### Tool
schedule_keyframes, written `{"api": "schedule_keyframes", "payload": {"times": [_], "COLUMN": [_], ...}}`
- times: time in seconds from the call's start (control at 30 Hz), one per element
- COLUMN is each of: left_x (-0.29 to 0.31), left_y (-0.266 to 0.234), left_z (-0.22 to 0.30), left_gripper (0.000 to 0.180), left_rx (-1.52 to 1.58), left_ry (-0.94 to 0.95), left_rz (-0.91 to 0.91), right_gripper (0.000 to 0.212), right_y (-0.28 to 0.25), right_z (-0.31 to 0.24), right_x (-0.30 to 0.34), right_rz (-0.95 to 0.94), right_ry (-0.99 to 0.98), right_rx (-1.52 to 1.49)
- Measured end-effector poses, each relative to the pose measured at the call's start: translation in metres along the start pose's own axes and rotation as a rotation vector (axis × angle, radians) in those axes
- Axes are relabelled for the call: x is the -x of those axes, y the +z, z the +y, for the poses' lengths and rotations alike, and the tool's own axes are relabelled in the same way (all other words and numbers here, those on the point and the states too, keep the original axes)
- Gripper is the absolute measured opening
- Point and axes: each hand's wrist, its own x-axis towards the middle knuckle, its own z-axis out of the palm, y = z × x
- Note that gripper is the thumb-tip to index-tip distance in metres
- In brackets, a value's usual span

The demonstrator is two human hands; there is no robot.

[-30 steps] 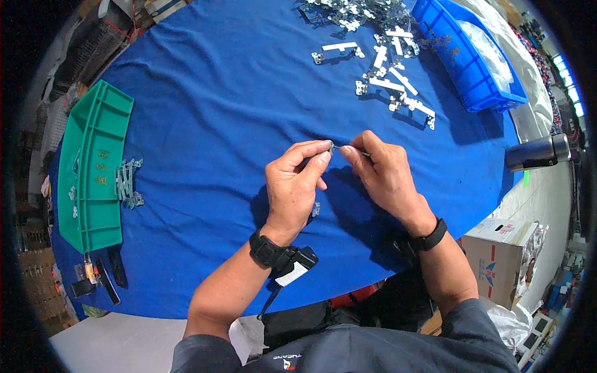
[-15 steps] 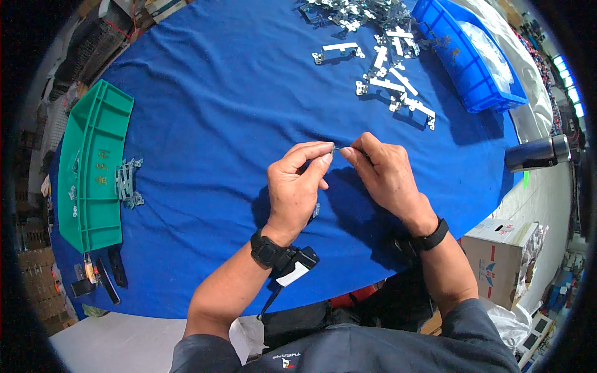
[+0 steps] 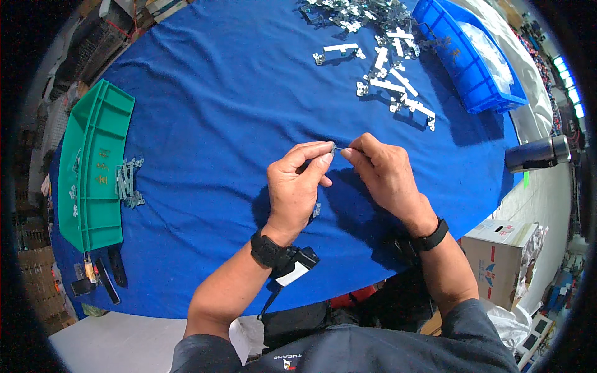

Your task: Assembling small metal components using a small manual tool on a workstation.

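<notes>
Over the middle of the blue-clothed table, my left hand (image 3: pixel 297 180) is closed in a pinch on a small metal piece (image 3: pixel 333 149), mostly covered by the fingertips. Facing it, my right hand (image 3: pixel 387 175) pinches a thin metal rod (image 3: pixel 339 149) that reaches across the narrow gap to the piece. How the two join is too small to tell. Beneath my left hand, a small metal part (image 3: pixel 316 210) shows on the cloth, partly hidden.
Metal brackets (image 3: pixel 389 84) lie scattered and heaped at the far right, beside a blue bin (image 3: pixel 500 99) with plastic wrapping. A green tray (image 3: pixel 106 214) stands left, next to stacked brackets (image 3: pixel 129 183). A dark flask (image 3: pixel 538 153) and a carton (image 3: pixel 497 255) are at the right.
Hardly anything differs. Both hands hold nearly the same pinch, and the gap between their fingertips looks very slightly wider.
</notes>
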Motion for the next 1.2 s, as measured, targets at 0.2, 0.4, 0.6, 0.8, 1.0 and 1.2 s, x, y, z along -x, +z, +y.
{"api": "schedule_keyframes", "payload": {"times": [0.2, 0.4, 0.6, 0.8, 1.0, 1.2], "left_x": [0.000, 0.000, -0.001, 0.000, 0.000, -0.001], "left_y": [0.000, 0.000, 0.001, 0.000, 0.001, 0.001], "left_z": [0.001, 0.000, 0.000, -0.001, 0.002, 0.002], "left_gripper": [0.018, 0.017, 0.017, 0.018, 0.018, 0.019], "left_rx": [0.000, 0.008, 0.009, 0.027, 0.024, 0.018], "left_ry": [0.005, 0.007, 0.004, -0.002, -0.009, -0.016], "left_rz": [-0.006, 0.000, 0.003, 0.000, -0.003, -0.008], "right_gripper": [0.026, 0.023, 0.021, 0.021, 0.022, 0.021], "right_y": [-0.001, 0.001, -0.002, -0.001, 0.000, -0.001], "right_z": [0.001, -0.006, -0.003, -0.003, -0.003, -0.002], "right_x": [0.001, -0.003, -0.001, -0.002, -0.001, 0.000], "right_rz": [-0.035, 0.042, -0.018, 0.024, 0.005, 0.005], "right_ry": [0.107, 0.025, 0.037, 0.008, 0.052, 0.011], "right_rx": [0.031, -0.086, 0.026, -0.031, 0.005, 0.016]}}
